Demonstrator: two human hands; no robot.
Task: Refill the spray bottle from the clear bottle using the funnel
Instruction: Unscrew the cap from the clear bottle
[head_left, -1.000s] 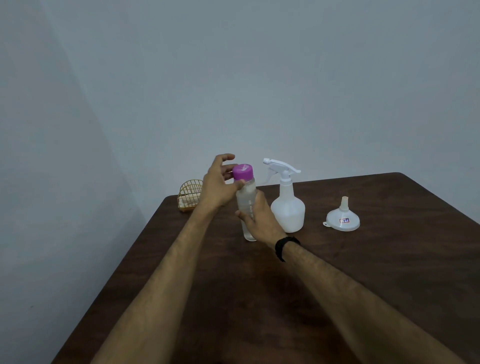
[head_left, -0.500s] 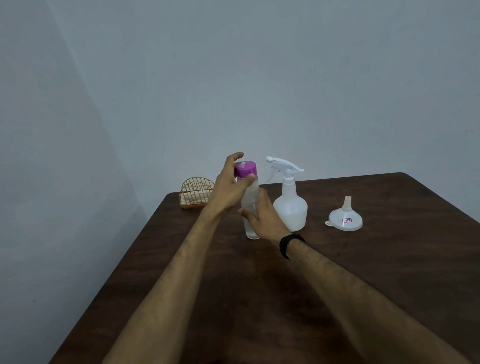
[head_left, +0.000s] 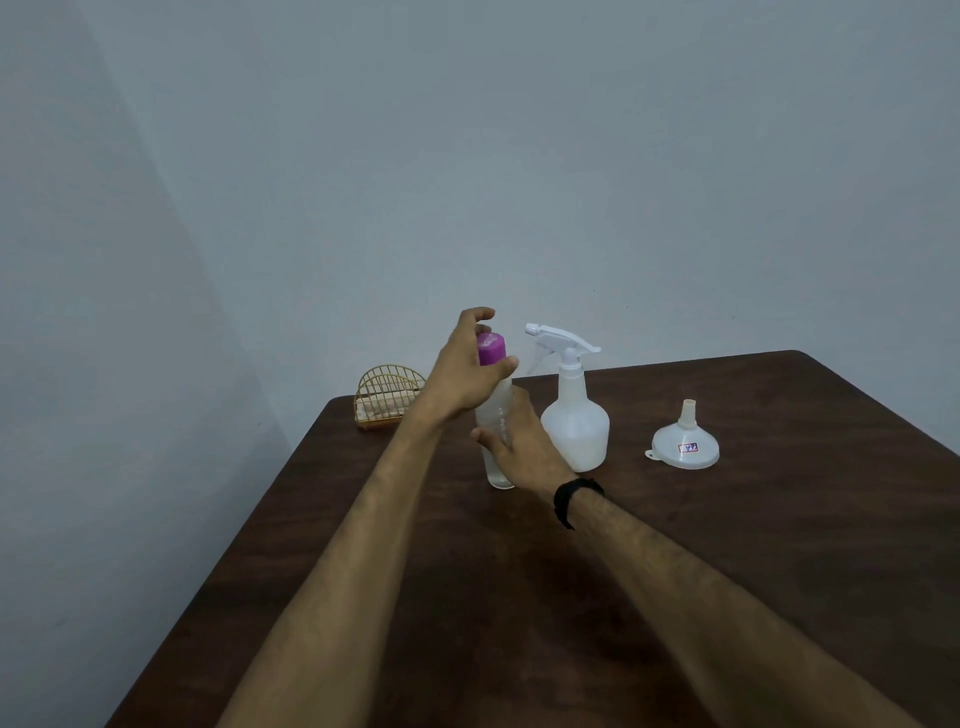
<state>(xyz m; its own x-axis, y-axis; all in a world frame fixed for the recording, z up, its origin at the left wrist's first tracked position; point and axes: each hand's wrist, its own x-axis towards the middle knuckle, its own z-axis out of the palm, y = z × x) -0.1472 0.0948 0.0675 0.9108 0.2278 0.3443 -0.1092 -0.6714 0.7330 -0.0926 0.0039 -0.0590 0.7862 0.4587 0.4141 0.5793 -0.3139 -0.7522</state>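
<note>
Clear bottle (head_left: 493, 436) stands upright on the dark wooden table (head_left: 779, 519), centre of frame, slightly left of middle, base on the tabletop, some clear liquid visible low in the body. Purple cap (head_left: 491, 349) is still on its neck. Left hand (head_left: 465, 371) comes in from lower left and sits over the top of the bottle: thumb and fingers curled round the cap, grasping it, thumb tip on the right side of the cap, index finger arched above it. Right hand (head_left: 522, 447) comes in from lower right and wraps the bottle's mid body from the right side, fingers curled round it, so it's clamped on the bottle; most of the lower body is hidden behind that hand. Black wristband (head_left: 574, 499) on the right wrist. Spray bottle (head_left: 574, 415) is white, upright, trigger head on and nozzle pointing frame-left, just right of the clear bottle and close to the right hand; can't tell whether they touch. Funnel (head_left: 685, 441) is white, sits upside down further right on the table, wide mouth down, spout up, small red and white sticker on its side, well apart from both bottles. Gold wire rack (head_left: 387, 397) at the table's far left corner, behind the left forearm, against the grey wall (head_left: 519, 156).
</note>
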